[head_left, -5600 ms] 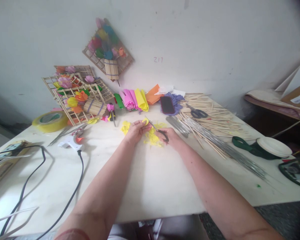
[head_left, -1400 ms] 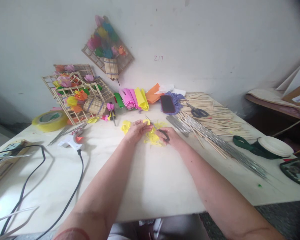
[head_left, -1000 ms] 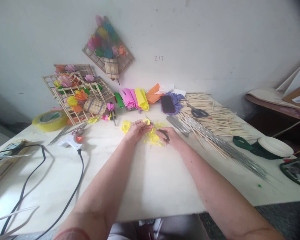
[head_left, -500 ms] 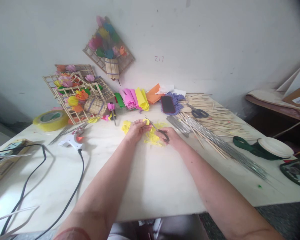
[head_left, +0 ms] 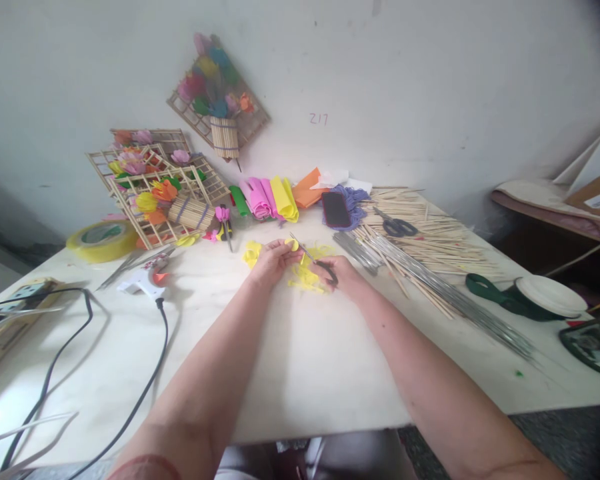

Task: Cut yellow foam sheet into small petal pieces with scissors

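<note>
My left hand (head_left: 273, 260) pinches a small yellow foam piece (head_left: 293, 244) at its fingertips, above the white table (head_left: 300, 360). My right hand (head_left: 341, 273) grips black-handled scissors (head_left: 316, 257), blades pointing up-left toward that piece. Yellow foam scraps (head_left: 306, 277) lie between and under both hands. Another cut yellow piece (head_left: 251, 253) rests just left of my left hand.
Rolled foam sheets (head_left: 270, 198), a phone (head_left: 335, 209) and a second pair of scissors (head_left: 398, 227) lie behind. Wooden sticks (head_left: 430, 240) and metal wires (head_left: 445, 293) spread right. A glue gun (head_left: 143, 283) with cord, tape roll (head_left: 101, 240) and stick frames with flowers (head_left: 155, 193) stand left.
Both hands stay in place with the yellow piece and scissors; only the view shifts slightly.
</note>
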### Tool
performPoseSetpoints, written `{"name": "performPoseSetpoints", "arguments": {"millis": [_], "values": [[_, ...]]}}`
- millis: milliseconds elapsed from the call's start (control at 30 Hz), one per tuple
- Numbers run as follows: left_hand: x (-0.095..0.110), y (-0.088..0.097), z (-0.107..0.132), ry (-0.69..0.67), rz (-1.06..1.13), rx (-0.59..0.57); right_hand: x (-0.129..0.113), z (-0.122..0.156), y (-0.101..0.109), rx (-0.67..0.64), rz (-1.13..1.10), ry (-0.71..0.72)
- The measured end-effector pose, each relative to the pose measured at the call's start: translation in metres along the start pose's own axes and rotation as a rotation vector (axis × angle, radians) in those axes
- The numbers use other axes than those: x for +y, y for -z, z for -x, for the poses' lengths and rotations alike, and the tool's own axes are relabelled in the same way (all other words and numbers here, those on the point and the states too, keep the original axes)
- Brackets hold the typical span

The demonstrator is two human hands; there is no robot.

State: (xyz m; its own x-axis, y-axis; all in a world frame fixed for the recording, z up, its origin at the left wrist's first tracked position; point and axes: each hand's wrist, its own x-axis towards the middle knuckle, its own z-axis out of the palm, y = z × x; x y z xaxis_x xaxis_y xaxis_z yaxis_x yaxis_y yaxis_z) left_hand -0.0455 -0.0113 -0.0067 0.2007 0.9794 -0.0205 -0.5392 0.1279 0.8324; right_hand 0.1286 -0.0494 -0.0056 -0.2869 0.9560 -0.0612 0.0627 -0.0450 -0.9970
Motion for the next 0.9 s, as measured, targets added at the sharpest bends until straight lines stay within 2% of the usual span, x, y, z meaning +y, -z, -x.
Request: {"name": "performPoseSetpoints", "arguments": {"millis": [267,533,900], "values": [[-0.0015,0.0025,-0.0024,0.014,0.000,0.023,-0.0003,0.0005,0.0031,-0.026,0.012,0.008],[-0.0004,0.0008,0.0007,0.029,-0.025,-0.027,0.0005,0.0019,0.0064,-0.074,-0.007,0.017],[-0.0018,0.0025,0.0004,0.031,-0.042,-0.066,0.0032,-0.0010,0.0069,-0.066,0.005,0.022]]}}
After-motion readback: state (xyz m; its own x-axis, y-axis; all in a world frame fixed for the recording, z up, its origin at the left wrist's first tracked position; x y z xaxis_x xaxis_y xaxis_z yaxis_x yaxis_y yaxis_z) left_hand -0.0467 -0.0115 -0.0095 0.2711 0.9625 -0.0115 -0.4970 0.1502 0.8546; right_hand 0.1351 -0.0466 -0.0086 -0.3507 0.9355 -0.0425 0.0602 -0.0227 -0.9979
